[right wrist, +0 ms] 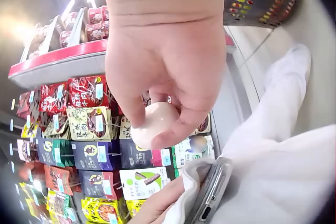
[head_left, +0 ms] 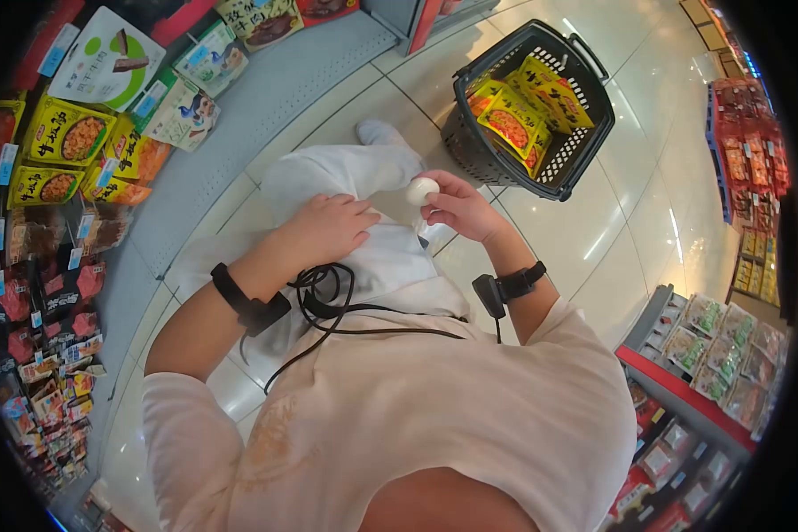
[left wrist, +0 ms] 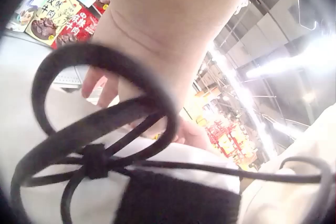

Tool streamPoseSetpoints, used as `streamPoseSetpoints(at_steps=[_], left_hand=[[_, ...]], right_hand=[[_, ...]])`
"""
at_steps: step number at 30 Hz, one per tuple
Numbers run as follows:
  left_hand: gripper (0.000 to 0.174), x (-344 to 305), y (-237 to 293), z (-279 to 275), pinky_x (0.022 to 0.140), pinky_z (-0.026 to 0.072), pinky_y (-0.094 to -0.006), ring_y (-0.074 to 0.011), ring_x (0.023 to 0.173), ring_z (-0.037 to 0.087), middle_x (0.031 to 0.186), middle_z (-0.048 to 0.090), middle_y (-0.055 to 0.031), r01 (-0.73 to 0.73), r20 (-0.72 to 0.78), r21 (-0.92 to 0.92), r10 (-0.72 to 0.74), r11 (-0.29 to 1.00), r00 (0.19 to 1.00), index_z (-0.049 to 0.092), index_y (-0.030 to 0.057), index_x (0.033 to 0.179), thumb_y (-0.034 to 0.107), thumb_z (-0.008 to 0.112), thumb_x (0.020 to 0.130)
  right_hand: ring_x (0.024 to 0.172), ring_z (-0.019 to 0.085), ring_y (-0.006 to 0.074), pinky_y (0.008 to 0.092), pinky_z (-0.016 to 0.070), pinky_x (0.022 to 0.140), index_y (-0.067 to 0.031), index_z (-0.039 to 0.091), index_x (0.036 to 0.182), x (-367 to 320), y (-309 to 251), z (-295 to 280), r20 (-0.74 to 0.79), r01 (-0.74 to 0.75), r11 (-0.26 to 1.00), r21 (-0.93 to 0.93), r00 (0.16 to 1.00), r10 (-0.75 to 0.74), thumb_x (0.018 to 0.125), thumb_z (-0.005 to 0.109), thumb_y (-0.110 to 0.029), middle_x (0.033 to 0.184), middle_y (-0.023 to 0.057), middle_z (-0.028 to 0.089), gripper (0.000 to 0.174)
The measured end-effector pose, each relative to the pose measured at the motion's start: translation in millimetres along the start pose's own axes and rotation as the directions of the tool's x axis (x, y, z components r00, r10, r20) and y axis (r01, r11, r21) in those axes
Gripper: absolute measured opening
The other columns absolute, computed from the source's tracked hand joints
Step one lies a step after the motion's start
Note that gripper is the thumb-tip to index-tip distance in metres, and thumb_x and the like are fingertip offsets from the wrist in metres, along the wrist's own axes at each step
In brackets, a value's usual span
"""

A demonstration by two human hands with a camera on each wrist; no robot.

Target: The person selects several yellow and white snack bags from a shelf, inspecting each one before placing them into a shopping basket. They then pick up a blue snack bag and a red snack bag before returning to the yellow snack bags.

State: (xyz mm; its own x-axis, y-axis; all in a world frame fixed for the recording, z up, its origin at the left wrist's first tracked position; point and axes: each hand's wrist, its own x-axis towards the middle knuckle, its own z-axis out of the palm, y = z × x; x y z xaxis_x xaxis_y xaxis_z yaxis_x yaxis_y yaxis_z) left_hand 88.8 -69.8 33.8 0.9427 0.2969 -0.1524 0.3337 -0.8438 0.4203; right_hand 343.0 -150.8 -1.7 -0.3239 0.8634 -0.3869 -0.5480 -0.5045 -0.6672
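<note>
A small white rounded object [head_left: 422,191] is pinched between the thumb and fingers of my right hand [head_left: 459,207], above the lap. The right wrist view shows the same white object [right wrist: 155,125] under the right hand [right wrist: 168,71], fingertips round its sides. My left hand [head_left: 330,232] rests on the white trousers [head_left: 328,173] with its fingers loosely extended, holding nothing visible. In the left wrist view, black cable loops partly cover the left hand [left wrist: 152,108]. A phone [right wrist: 212,192] pokes out of the white fabric in the right wrist view.
A dark basket [head_left: 459,133] with yellow packets [head_left: 514,120] stands on the tiled floor ahead. Shelves of hanging packets [head_left: 66,133] line the left side. A red-edged shelf [head_left: 683,395] stands at the right. Black cable [head_left: 390,333] crosses the lap.
</note>
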Motion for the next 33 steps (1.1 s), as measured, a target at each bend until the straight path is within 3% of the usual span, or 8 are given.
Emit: streamPoseSetpoints(at_steps=[4,14,17,20,22,25,29,33], left_hand=[[0.033,-16.7,3.7,-26.5,0.084,0.0442,-0.0386,-0.0261,0.103,0.055,0.109,0.060,-0.0086,0.092,0.236,0.059,-0.104,0.994,0.966,0.060,0.0096,0.109,0.026,0.056,0.081],[0.034,-34.5,32.4,-6.9,0.070,0.0471,-0.0427,-0.0335,0.078,0.060,0.078,0.063,-0.0167,0.307,0.176,-0.243,-0.269,0.920,0.947,0.065,0.0044,0.079,0.037,0.055,0.081],[0.030,-45.9,32.8,0.7,0.066,0.0461,-0.0422,-0.0348,0.073,0.059,0.074,0.061,-0.0189,0.324,0.064,-0.245,-0.319,0.914,0.946,0.062,0.0021,0.076,0.031,0.056,0.080],[0.023,-58.6,33.1,-17.0,0.061,0.0449,-0.0409,-0.0337,0.066,0.058,0.071,0.060,-0.0191,0.331,-0.001,-0.408,-0.363,0.851,0.932,0.059,0.0005,0.072,0.023,0.057,0.078],[0.021,-68.1,32.4,-29.0,0.059,0.0443,-0.0402,-0.0324,0.064,0.058,0.069,0.059,-0.0189,0.316,-0.027,-0.532,-0.388,0.786,0.921,0.058,0.0004,0.071,0.020,0.057,0.078],[0.018,-77.1,30.6,-28.7,0.055,0.0436,-0.0390,-0.0302,0.060,0.057,0.067,0.059,-0.0186,0.234,-0.134,-0.633,-0.402,0.738,0.906,0.058,0.0005,0.070,0.017,0.056,0.077],[0.016,-68.1,35.3,-18.2,0.054,0.0437,-0.0383,-0.0299,0.057,0.056,0.066,0.058,-0.0181,0.121,-0.257,-0.647,-0.364,0.753,0.895,0.058,0.0018,0.071,0.017,0.056,0.078],[0.019,-57.1,33.4,-14.0,0.054,0.0433,-0.0386,-0.0298,0.057,0.055,0.065,0.058,-0.0174,0.088,-0.250,-0.660,-0.329,0.746,0.911,0.057,0.0006,0.069,0.018,0.056,0.078]], right_hand=[[0.089,0.057,0.0111,0.0251,0.0473,0.079,-0.0030,0.054,0.117,-10.4,2.7,20.8,-0.118,0.071,0.741,-0.668,0.973,-0.200,0.083,0.059,0.000,0.102,0.0036,0.059,0.035],[0.093,0.057,0.0110,0.0245,0.0454,0.083,-0.0024,0.057,0.117,-14.6,47.3,74.0,-0.064,0.109,0.727,-0.678,0.976,-0.207,0.083,0.058,0.001,0.108,0.0033,0.060,0.034],[0.079,0.056,0.0089,0.0235,0.0467,0.074,-0.0045,0.060,0.115,-13.8,50.1,88.8,0.136,0.347,0.498,-0.795,0.901,-0.412,0.082,0.062,-0.007,0.097,0.0037,0.062,0.033],[0.083,0.057,0.0103,0.0240,0.0470,0.076,-0.0039,0.060,0.113,-18.7,34.3,107.9,-0.027,0.126,0.652,-0.748,0.975,-0.219,0.081,0.064,-0.009,0.093,0.0060,0.062,0.032],[0.086,0.056,0.0133,0.0243,0.0471,0.074,-0.0040,0.060,0.108,-16.0,27.0,119.0,0.056,0.148,0.401,-0.904,0.971,-0.231,0.076,0.067,-0.007,0.094,0.0078,0.058,0.032],[0.085,0.055,0.0172,0.0267,0.0478,0.072,-0.0049,0.056,0.104,9.8,54.3,113.2,0.223,0.341,0.358,-0.869,0.917,-0.332,0.070,0.069,-0.004,0.096,0.0087,0.053,0.037],[0.091,0.056,0.0318,0.0405,0.0482,0.074,-0.0081,0.048,0.110,49.2,54.8,128.9,0.128,0.133,-0.036,-0.990,0.793,-0.595,0.078,0.053,0.001,0.104,0.0158,0.051,0.033],[0.088,0.057,0.0363,0.0439,0.0469,0.075,-0.0101,0.045,0.114,61.9,50.0,126.5,-0.010,-0.071,-0.154,-0.985,0.931,-0.366,0.083,0.045,-0.011,0.106,0.0166,0.053,0.031]])
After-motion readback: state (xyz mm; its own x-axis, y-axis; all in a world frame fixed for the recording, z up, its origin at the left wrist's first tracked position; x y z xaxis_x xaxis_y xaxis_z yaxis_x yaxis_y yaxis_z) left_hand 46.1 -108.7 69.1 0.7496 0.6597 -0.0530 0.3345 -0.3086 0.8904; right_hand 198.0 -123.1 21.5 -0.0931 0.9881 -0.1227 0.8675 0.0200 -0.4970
